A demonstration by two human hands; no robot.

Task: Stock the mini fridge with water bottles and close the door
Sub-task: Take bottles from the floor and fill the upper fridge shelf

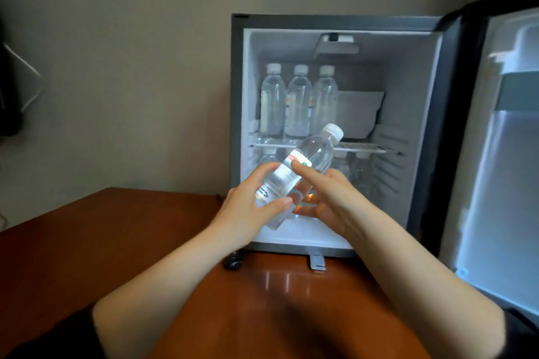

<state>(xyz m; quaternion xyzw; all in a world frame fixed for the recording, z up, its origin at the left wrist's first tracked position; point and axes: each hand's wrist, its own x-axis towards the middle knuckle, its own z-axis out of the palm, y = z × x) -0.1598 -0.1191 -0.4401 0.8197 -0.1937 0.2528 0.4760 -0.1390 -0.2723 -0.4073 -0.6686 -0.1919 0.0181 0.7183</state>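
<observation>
Reddish-brown polished wood makes the bench (102, 242), which stands against a beige wall (131, 67) and carries the open mini fridge (237, 96), before which the left hand (248, 210) curls its fingers round a tilted water bottle (312, 154) and the right hand (335, 201) pinches it.

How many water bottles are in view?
7: three upper-shelf bottles, one held bottle between left hand and right hand, three lower bottles behind it; others may be hidden.
</observation>
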